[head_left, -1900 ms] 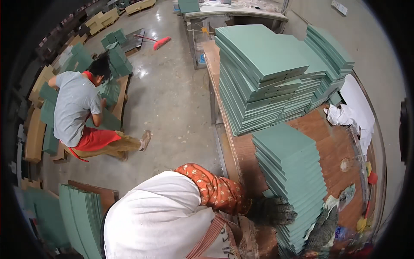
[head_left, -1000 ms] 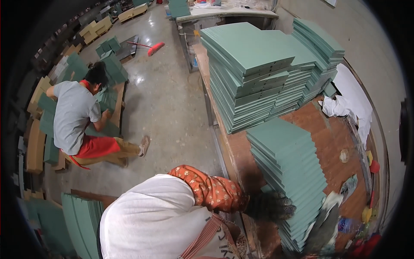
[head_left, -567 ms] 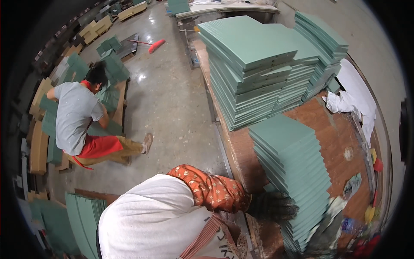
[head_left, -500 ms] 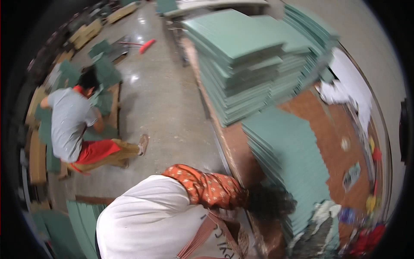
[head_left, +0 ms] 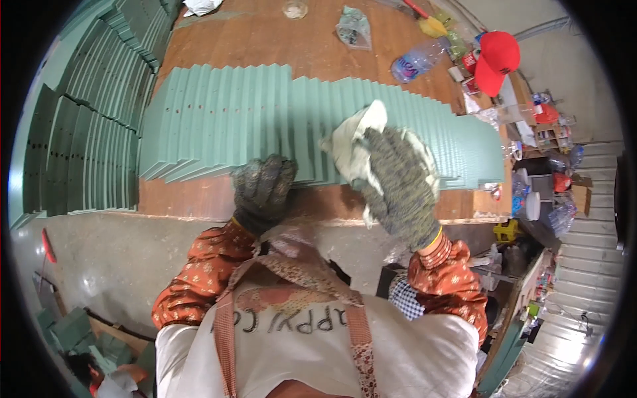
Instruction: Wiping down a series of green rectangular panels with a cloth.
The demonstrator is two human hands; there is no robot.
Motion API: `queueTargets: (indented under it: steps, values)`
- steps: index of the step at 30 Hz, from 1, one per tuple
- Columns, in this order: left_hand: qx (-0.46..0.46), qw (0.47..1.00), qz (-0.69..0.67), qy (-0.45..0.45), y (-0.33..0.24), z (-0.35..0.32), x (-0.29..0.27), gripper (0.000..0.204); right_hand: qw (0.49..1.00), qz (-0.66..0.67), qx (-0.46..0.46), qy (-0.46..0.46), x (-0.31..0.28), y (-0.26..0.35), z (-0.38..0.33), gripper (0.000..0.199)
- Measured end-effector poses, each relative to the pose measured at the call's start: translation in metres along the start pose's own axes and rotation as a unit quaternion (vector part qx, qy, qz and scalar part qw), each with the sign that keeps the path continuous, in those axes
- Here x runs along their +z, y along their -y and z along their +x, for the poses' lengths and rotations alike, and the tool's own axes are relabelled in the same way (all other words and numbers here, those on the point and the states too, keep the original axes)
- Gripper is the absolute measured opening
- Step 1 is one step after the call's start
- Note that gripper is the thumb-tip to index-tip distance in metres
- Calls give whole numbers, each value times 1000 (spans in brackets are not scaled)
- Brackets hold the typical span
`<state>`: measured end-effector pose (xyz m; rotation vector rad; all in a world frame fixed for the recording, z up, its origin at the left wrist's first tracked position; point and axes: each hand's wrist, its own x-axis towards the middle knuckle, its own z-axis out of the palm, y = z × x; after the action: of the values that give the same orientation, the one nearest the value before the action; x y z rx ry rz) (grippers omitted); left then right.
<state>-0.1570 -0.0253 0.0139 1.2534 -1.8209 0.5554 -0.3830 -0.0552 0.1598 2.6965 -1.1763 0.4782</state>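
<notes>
Green boards (head_left: 225,119) lie overlapped like fanned cards in a long row across the brown table (head_left: 179,199). My left hand (head_left: 264,189), in a dark knitted glove, has its fingers curled at the near edge of the row, against a board there. Farther right, my right hand (head_left: 401,182), in a mottled grey-green glove, presses a crumpled white cloth (head_left: 361,132) onto the board tops. That cloth is bunched under the palm and fingers, hiding the boards beneath it. Orange flowered sleeves cover both my forearms.
Tall stacks of green boards (head_left: 93,132) stand at the left. Beyond the row lie a plastic bottle (head_left: 419,61), a clear plastic bag (head_left: 353,30) and a round dish (head_left: 294,8). A red cap (head_left: 497,63) is at the far right. Another person (head_left: 113,381) works at lower left.
My view has swung right, from the aisle and tall stacks to the fanned row. Both gloved hands now show clearly; the cloth was at the lower right before, with my right glove.
</notes>
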Motion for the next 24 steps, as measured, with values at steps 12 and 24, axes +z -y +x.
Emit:
queueTargets:
  steps: [12, 24]
  values:
    - [9, 997, -3, 77, 10, -17, 3, 59, 999, -2, 3, -32, 13, -18, 11, 49]
    - [1, 996, -74, 48, 6, -6, 3, 53, 999, 20, 42, 1, 24, -63, 36, 48]
